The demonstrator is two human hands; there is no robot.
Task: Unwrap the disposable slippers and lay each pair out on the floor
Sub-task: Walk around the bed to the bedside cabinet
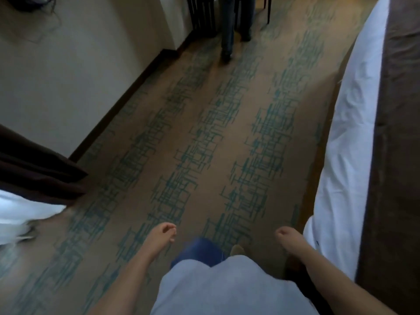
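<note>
- Carpet (204, 123): tan ground, crossed by lengthwise bands of teal hatching, the lines sketchy and overlapping.
- Wall (75, 71): plain cream, edged with a dark brown skirting (127, 94).
- Bed (350, 142) at right: white sheet, under a dark brown runner (400, 133).
- Second bed (20, 214) at left: white linen, with a dark brown cover (34, 171) above it.
- Shirt (218, 289): pale grey, unpatterned.
- Jeans (200, 251): mid blue at the knee.
- Shoe (237, 250): tan, only the toe showing.
- Other person (229, 26) at top: dark blue-grey trousers, dark shoes.
- Furniture legs (202, 14) beside them: near black.
</note>
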